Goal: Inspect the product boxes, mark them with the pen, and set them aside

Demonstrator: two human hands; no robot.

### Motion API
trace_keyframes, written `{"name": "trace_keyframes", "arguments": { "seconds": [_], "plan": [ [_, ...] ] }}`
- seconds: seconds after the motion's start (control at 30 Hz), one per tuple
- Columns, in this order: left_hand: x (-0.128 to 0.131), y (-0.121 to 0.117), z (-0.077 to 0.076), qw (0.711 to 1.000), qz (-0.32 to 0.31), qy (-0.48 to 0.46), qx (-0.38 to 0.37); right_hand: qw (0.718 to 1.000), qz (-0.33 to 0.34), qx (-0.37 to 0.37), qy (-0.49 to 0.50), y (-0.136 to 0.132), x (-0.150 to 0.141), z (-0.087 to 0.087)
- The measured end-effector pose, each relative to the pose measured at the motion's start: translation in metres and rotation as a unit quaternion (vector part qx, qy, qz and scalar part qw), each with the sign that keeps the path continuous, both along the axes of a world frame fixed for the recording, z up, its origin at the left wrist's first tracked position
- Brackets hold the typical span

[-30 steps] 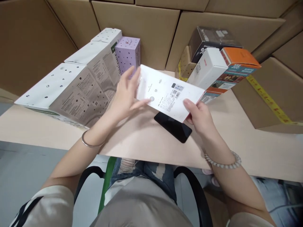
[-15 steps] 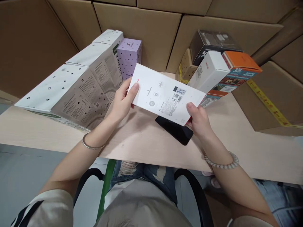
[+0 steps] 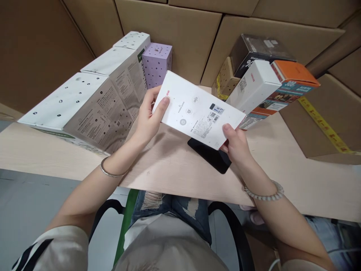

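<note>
Between my two hands I hold a flat white power bank box point(image 3: 194, 113), its printed face with small icons, text and a code turned up toward me. My left hand point(image 3: 152, 114) grips its left end, thumb on top and fingers underneath. At the lower right corner my right hand point(image 3: 235, 141) is closed on the same box, thumb on its face. The box is tilted and raised above the table. Beneath it lies a black smartphone point(image 3: 211, 156), partly covered by the box.
White spotted boxes point(image 3: 67, 94) stand in a row at the left, with a purple box point(image 3: 157, 62) behind. To the right are a white power bank box point(image 3: 251, 84), an orange box point(image 3: 296, 71), a black box point(image 3: 259, 49) and a taped carton point(image 3: 324, 116) on the table point(image 3: 158, 169).
The view has shifted slightly, and the left end of the white box sits a little higher. Both hands keep the same hold on it.
</note>
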State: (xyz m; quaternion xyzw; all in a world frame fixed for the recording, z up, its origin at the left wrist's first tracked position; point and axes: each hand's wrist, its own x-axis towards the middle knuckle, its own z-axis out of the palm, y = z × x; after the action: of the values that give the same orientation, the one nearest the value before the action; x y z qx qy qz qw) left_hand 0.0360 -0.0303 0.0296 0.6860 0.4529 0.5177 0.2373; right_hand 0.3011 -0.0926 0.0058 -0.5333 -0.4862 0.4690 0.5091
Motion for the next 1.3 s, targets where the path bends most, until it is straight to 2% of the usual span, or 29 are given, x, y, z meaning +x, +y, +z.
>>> {"name": "trace_keyframes", "arguments": {
  "seconds": [0.1, 0.2, 0.3, 0.4, 0.47, 0.57, 0.7, 0.77, 0.83, 0.93, 1.07, 1.13, 1.17, 1.3],
  "plan": [
    [0.000, 0.005, -0.009, 0.996, -0.030, -0.081, 0.019, 0.999, -0.002, 0.036, 0.001, 0.005, 0.003, -0.011],
    [0.001, 0.012, -0.018, 0.984, -0.048, -0.173, -0.013, 0.983, -0.063, 0.164, -0.054, 0.011, 0.011, -0.021],
    [0.003, 0.014, -0.018, 0.956, -0.110, -0.249, -0.108, 0.921, -0.101, 0.345, -0.148, 0.016, 0.018, -0.022],
    [0.007, 0.008, -0.009, 0.909, -0.212, -0.299, -0.200, 0.862, -0.080, 0.454, -0.208, 0.017, 0.022, -0.018],
    [0.009, 0.001, -0.001, 0.883, -0.244, -0.327, -0.233, 0.846, -0.070, 0.473, -0.234, 0.016, 0.023, -0.015],
    [0.011, -0.006, 0.008, 0.861, -0.245, -0.362, -0.261, 0.842, -0.067, 0.467, -0.261, 0.013, 0.022, -0.014],
    [0.011, -0.007, 0.011, 0.867, -0.213, -0.369, -0.257, 0.844, -0.081, 0.444, -0.288, 0.011, 0.021, -0.014],
    [0.012, -0.005, 0.010, 0.869, -0.209, -0.373, -0.248, 0.839, -0.090, 0.442, -0.303, 0.010, 0.021, -0.014],
    [0.013, -0.004, 0.007, 0.860, -0.217, -0.381, -0.262, 0.827, -0.113, 0.440, -0.331, 0.008, 0.020, -0.015],
    [0.017, -0.002, 0.000, 0.840, -0.213, -0.397, -0.302, 0.792, -0.160, 0.424, -0.408, 0.003, 0.017, -0.018],
    [0.020, 0.001, -0.013, 0.826, -0.189, -0.444, -0.290, 0.756, -0.136, 0.434, -0.470, -0.005, 0.006, -0.024],
    [0.018, 0.005, -0.017, 0.824, -0.175, -0.469, -0.264, 0.766, -0.121, 0.442, -0.451, -0.006, 0.000, -0.026],
    [0.016, 0.006, -0.018, 0.826, -0.167, -0.476, -0.250, 0.781, -0.122, 0.437, -0.429, -0.006, -0.002, -0.027],
    [0.008, 0.010, -0.017, 0.846, -0.158, -0.466, -0.205, 0.875, -0.129, 0.333, -0.328, -0.003, -0.001, -0.026]
  ]
}}
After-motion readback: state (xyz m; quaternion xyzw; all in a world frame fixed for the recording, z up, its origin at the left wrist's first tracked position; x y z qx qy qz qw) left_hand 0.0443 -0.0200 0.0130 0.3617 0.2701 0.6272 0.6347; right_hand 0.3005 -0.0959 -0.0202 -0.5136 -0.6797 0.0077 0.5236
